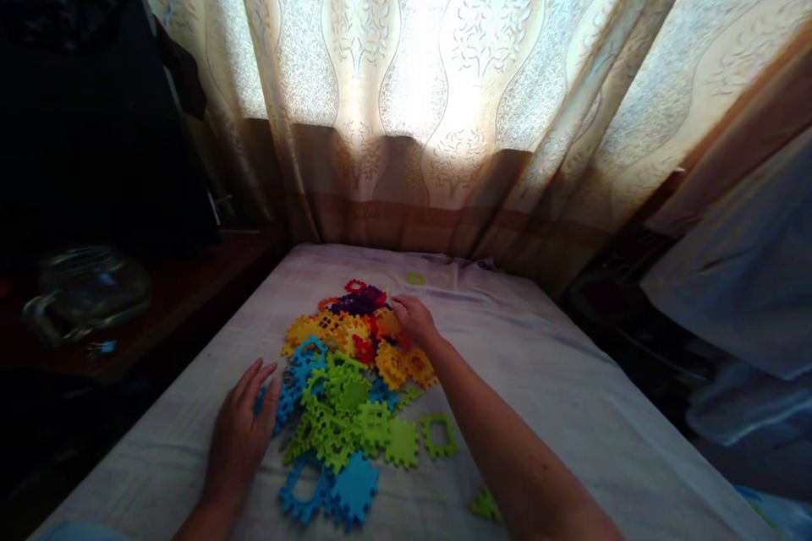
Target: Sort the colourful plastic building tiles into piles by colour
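Observation:
A pile of flat plastic interlocking building pieces with toothed edges lies on the sheet, roughly grouped by colour. My left hand (pixel 244 423) rests at the pile's left side, fingers apart, its fingertips beside the blue pieces (pixel 308 359). My right hand (pixel 414 318) reaches to the far end, fingers curled together beside the purple pieces (pixel 356 302) and above an orange piece (pixel 388 323); what its fingertips hold, if anything, is hidden. Between my arms are yellow pieces (pixel 304 330), green pieces (pixel 348 393) and red pieces (pixel 363 348). Two blue pieces (pixel 355 486) lie nearest me.
A lone green frame piece (pixel 415 279) lies near the far edge of the sheet (pixel 507 338); another green piece (pixel 485 505) is partly under my right forearm. On the left, a glass jug (pixel 95 292) stands on a dark table. Patterned curtains (pixel 419 101) hang behind.

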`<action>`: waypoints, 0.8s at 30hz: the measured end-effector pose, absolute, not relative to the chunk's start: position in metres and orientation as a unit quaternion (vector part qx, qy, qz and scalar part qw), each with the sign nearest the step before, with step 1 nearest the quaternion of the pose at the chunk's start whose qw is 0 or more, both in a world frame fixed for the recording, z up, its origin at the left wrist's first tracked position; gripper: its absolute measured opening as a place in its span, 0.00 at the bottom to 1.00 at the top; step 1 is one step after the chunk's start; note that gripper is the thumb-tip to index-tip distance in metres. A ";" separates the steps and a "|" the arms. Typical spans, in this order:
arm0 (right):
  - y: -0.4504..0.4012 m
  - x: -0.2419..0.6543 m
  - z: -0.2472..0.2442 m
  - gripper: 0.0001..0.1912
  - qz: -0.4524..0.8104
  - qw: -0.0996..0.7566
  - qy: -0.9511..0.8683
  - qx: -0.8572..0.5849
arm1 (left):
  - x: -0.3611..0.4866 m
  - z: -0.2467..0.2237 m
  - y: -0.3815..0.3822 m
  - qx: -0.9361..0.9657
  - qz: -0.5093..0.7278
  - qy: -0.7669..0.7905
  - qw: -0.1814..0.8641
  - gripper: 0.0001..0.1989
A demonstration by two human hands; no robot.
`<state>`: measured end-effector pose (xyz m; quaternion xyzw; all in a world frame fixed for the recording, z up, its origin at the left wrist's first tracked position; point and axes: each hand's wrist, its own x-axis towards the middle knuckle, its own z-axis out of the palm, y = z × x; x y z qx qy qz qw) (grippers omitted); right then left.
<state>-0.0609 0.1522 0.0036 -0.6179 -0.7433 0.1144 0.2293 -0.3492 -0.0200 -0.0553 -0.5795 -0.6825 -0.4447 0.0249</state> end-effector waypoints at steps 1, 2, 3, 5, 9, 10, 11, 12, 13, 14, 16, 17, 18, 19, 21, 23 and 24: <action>0.152 -0.052 0.004 0.20 0.109 0.230 -0.726 -0.639 | -0.349 -0.055 -0.020 -0.580 -0.444 -0.683 0.024 0.26; 0.153 -0.044 0.003 0.21 0.105 0.228 -0.709 -0.659 | -0.348 -0.055 -0.019 -0.580 -0.445 -0.682 0.023 0.26; 0.153 -0.038 0.001 0.21 0.105 0.224 -0.693 -0.677 | -0.348 -0.055 -0.019 -0.580 -0.445 -0.682 0.023 0.26; 0.153 -0.033 -0.004 0.21 0.109 0.215 -0.678 -0.694 | -0.348 -0.055 -0.018 -0.580 -0.447 -0.681 0.024 0.25; 0.152 -0.061 -0.014 0.21 0.129 0.214 -0.710 -0.658 | -0.349 -0.057 -0.018 -0.584 -0.441 -0.681 0.019 0.25; 0.152 -0.073 -0.015 0.21 0.136 0.214 -0.722 -0.643 | -0.349 -0.058 -0.018 -0.585 -0.438 -0.683 0.017 0.25; 0.152 -0.085 -0.015 0.21 0.142 0.214 -0.732 -0.631 | -0.349 -0.058 -0.018 -0.585 -0.436 -0.684 0.016 0.25; 0.153 -0.096 -0.015 0.21 0.146 0.213 -0.739 -0.622 | -0.349 -0.058 -0.018 -0.584 -0.435 -0.685 0.015 0.25; 0.154 -0.104 -0.014 0.21 0.148 0.212 -0.743 -0.617 | -0.349 -0.058 -0.018 -0.583 -0.435 -0.686 0.015 0.25; 0.156 -0.108 -0.013 0.21 0.148 0.210 -0.744 -0.617 | -0.349 -0.058 -0.019 -0.582 -0.436 -0.686 0.016 0.25; 0.162 -0.104 -0.009 0.22 0.138 0.208 -0.735 -0.630 | -0.349 -0.058 -0.019 -0.583 -0.435 -0.686 0.015 0.24; 0.165 -0.095 -0.006 0.22 0.129 0.206 -0.726 -0.643 | -0.349 -0.058 -0.019 -0.584 -0.433 -0.687 0.013 0.24; 0.169 -0.083 -0.005 0.22 0.117 0.203 -0.713 -0.661 | -0.349 -0.058 -0.020 -0.583 -0.432 -0.688 0.012 0.24; 0.173 -0.068 -0.003 0.23 0.103 0.198 -0.698 -0.680 | -0.349 -0.058 -0.020 -0.583 -0.430 -0.690 0.011 0.24; 0.182 -0.034 -0.001 0.25 0.078 0.179 -0.661 -0.724 | -0.348 -0.058 -0.020 -0.581 -0.429 -0.692 0.011 0.24; 0.190 -0.003 -0.001 0.26 0.071 0.152 -0.639 -0.751 | -0.348 -0.057 -0.021 -0.582 -0.427 -0.692 0.011 0.25; 0.195 0.008 -0.001 0.24 0.073 0.139 -0.635 -0.756 | -0.347 -0.056 -0.021 -0.584 -0.424 -0.692 0.010 0.25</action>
